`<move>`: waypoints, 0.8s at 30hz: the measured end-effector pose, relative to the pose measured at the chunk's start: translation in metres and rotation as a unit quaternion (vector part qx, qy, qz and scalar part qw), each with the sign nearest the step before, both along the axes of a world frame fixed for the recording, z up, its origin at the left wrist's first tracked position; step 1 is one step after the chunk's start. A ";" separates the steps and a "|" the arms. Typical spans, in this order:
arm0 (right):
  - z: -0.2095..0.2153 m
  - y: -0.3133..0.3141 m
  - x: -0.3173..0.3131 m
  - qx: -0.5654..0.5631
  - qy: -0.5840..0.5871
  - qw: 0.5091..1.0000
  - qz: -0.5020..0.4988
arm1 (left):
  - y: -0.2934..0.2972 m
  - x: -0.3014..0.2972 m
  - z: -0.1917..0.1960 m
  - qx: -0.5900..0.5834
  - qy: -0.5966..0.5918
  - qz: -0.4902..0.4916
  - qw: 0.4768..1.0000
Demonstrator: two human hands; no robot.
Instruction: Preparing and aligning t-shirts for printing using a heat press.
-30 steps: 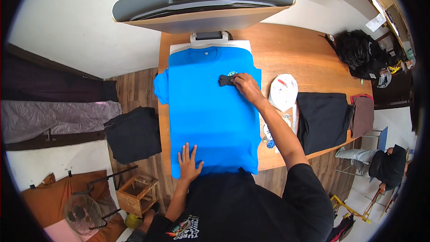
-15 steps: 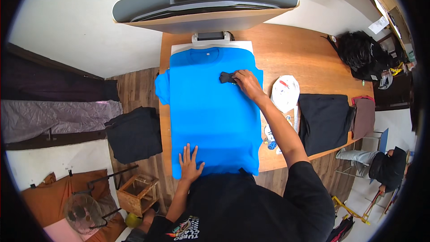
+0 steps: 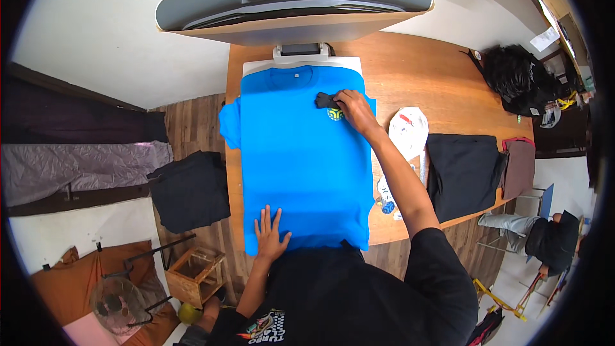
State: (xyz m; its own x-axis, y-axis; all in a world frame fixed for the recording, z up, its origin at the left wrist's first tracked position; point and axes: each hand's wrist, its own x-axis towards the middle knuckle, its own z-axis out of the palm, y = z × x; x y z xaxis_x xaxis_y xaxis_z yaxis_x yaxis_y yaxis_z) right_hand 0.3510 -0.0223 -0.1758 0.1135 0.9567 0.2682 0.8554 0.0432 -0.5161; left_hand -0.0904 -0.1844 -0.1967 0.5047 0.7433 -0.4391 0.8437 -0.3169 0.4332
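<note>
**Supervisor:** Report the right hand [image 3: 353,110].

**Operator:** I read it as grasping. Its fingers are closed on one end of a bunched black cloth [image 3: 325,100]; the other end points left. A round yellow-green emblem [image 3: 336,115] shows just below the cloth and the fingertips.

**Supervisor:** Report the left hand [image 3: 270,236].

**Operator:** Released. I see it laid palm down, fingers spread, near the lower left corner of the blue shirt [image 3: 301,166].

**Supervisor:** Locate the shirt.

**Operator:** It lies spread over a white board [image 3: 349,63] on the wooden worktop [image 3: 416,77], collar toward the far end. The emblem is at its upper right. Beyond the collar, a raised grey press head [image 3: 198,9] stands clear of the fabric.

**Supervisor:** List the surroundings.

**Operator:** To the right of the shirt, I have a rounded white item [image 3: 408,140] with a small red object [image 3: 405,118] on it, then a folded black garment [image 3: 462,176], then a brown cloth [image 3: 519,170]. A black bag [image 3: 516,77] sits at the far right. At lower left are a wooden stool [image 3: 194,275] and a fan [image 3: 118,307]. Another person [image 3: 552,240] is at the right, well apart.
</note>
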 end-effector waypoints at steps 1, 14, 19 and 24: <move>0.002 -0.001 0.000 0.031 0.007 0.999 0.023 | 0.000 0.000 -0.001 -0.031 0.004 -0.005 1.000; 0.011 -0.023 -0.018 0.041 0.032 0.998 0.026 | -0.007 -0.014 -0.014 0.047 -0.025 -0.031 0.998; 0.013 -0.036 -0.019 0.061 0.017 0.998 0.018 | -0.007 -0.010 -0.015 -0.010 -0.015 -0.017 1.000; 0.004 -0.043 -0.024 0.021 0.007 1.000 0.002 | -0.009 -0.011 -0.014 0.088 -0.074 -0.028 0.993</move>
State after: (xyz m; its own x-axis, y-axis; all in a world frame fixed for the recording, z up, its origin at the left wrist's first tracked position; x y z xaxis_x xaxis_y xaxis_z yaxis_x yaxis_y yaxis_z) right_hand 0.3275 -0.0656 -0.1720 0.1146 0.9446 0.3075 0.8481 0.0682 -0.5254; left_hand -0.1018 -0.1938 -0.2107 0.5965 0.7714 -0.2216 0.7537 -0.4434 0.4852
